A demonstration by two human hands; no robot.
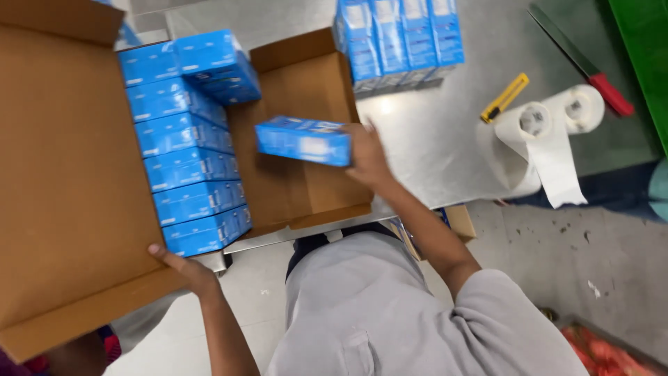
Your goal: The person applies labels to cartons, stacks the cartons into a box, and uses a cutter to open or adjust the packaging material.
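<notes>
Head view: my right hand (367,157) clamps one end of a light, stiff blue box (303,141); my left hand (182,268) grips the carton flap (83,306)

My left hand (182,268) and right hand (367,159) are bare, without gloves, rings or a watch; both forearms are uncovered. I wear a light grey short-sleeved shirt with a small chest pocket, its sleeve ending above my right elbow, over dark trousers
</notes>
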